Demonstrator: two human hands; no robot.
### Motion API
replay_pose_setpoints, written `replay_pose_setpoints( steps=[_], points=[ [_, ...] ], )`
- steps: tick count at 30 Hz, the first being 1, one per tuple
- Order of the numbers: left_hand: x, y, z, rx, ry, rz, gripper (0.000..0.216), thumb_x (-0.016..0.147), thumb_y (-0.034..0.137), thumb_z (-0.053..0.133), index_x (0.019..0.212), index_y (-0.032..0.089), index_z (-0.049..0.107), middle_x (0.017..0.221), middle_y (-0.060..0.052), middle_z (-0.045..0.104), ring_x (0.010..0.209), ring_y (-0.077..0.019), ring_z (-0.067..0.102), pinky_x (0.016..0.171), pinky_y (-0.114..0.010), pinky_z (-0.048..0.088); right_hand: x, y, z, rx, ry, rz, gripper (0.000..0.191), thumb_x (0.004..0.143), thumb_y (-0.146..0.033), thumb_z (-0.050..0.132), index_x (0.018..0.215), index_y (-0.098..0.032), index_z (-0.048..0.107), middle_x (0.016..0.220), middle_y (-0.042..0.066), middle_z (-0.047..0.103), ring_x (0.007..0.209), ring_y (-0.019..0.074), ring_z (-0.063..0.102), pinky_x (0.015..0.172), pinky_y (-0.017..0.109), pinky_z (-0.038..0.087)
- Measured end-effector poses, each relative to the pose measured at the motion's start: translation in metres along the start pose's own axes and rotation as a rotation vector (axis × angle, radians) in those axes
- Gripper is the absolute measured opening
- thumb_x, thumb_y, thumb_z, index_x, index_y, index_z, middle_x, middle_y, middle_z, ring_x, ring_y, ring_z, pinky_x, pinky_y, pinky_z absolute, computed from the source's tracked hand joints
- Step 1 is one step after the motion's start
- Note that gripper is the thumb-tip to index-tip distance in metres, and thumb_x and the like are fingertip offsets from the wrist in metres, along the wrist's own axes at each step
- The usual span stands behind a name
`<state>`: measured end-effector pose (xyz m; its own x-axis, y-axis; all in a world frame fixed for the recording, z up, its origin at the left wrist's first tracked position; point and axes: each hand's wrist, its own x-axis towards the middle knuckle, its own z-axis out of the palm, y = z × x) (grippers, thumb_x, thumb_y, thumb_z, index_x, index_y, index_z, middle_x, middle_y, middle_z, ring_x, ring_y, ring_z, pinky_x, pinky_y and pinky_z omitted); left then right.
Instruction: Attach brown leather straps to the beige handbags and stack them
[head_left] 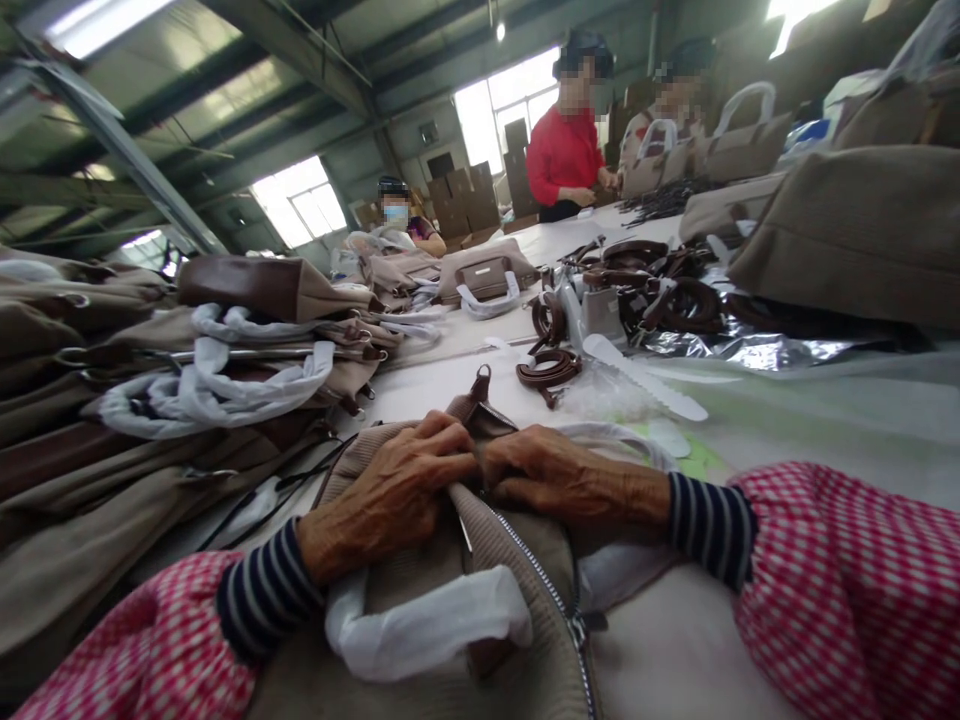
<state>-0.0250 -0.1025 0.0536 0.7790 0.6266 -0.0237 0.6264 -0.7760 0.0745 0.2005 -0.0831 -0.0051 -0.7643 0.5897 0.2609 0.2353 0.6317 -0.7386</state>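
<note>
The white table point(442, 385) runs ahead, hemmed on the left by a pile of bags point(112, 400). Bare tabletop separates the hands from the coiled brown straps point(547, 368). The beige bag point(517, 545) lies at the near edge under both hands. The left hand point(390, 495) and right hand point(559, 480), knuckles up, meet fingertip to fingertip, both pinched tight on the fabric beside the zipper point(540, 580).

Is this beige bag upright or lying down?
Lying down: the beige bag lies flat on the table, left hand and right hand on top.
</note>
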Motion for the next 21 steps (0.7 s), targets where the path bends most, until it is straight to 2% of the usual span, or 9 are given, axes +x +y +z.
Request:
replay_pose_setpoints(
  steps=[4, 7, 12, 17, 21],
  points=[
    [-0.012, -0.007, 0.014, -0.010, 0.140, 0.080, 0.047, 0.075, -0.004, 0.049, 0.108, 0.024, 0.066, 0.124, -0.004, 0.068, 0.126, -0.0247, 0.052, 0.110, -0.042, 0.044, 0.000, -0.001, 0.003, 0.012, 0.056, -0.051, 0.011, 0.091, -0.008, 0.059, 0.085, -0.016, 0.063, 0.088, 0.000, 0.066, 0.082, 0.0140, 0.057, 0.079, 0.026, 0.043],
    [-0.015, -0.008, 0.021, 0.033, 0.194, 0.116, 0.044, 0.075, -0.004, 0.049, 0.107, 0.023, 0.064, 0.124, -0.005, 0.071, 0.132, -0.0259, 0.052, 0.113, -0.045, 0.042, 0.001, -0.001, 0.004, -0.008, 0.057, -0.026, 0.011, 0.091, -0.008, 0.060, 0.084, -0.016, 0.062, 0.086, -0.001, 0.066, 0.078, 0.0133, 0.057, 0.077, 0.026, 0.043],
    [-0.013, -0.005, 0.019, 0.071, 0.151, 0.087, 0.048, 0.072, -0.003, 0.048, 0.110, 0.022, 0.063, 0.116, -0.005, 0.073, 0.129, -0.0274, 0.054, 0.108, -0.047, 0.042, 0.000, -0.002, 0.010, -0.067, 0.088, -0.124, 0.014, 0.092, -0.005, 0.056, 0.085, -0.017, 0.058, 0.086, 0.000, 0.063, 0.078, 0.0132, 0.055, 0.076, 0.025, 0.042],
    [-0.011, -0.007, 0.018, -0.015, 0.145, 0.067, 0.041, 0.071, -0.002, 0.049, 0.100, 0.023, 0.063, 0.112, -0.004, 0.072, 0.124, -0.0262, 0.053, 0.105, -0.044, 0.041, -0.003, -0.006, 0.018, -0.259, 0.126, -0.165, 0.016, 0.093, -0.002, 0.050, 0.089, -0.017, 0.055, 0.086, 0.003, 0.061, 0.072, 0.0143, 0.049, 0.066, 0.027, 0.037],
    [-0.007, -0.009, 0.018, -0.055, 0.108, 0.041, 0.037, 0.072, 0.000, 0.050, 0.098, 0.023, 0.064, 0.103, -0.004, 0.069, 0.112, -0.0258, 0.054, 0.097, -0.043, 0.040, -0.004, -0.005, 0.020, -0.337, 0.146, -0.215, 0.018, 0.093, -0.001, 0.047, 0.096, -0.017, 0.056, 0.086, 0.003, 0.061, 0.068, 0.0140, 0.045, 0.061, 0.027, 0.033]
  ],
)
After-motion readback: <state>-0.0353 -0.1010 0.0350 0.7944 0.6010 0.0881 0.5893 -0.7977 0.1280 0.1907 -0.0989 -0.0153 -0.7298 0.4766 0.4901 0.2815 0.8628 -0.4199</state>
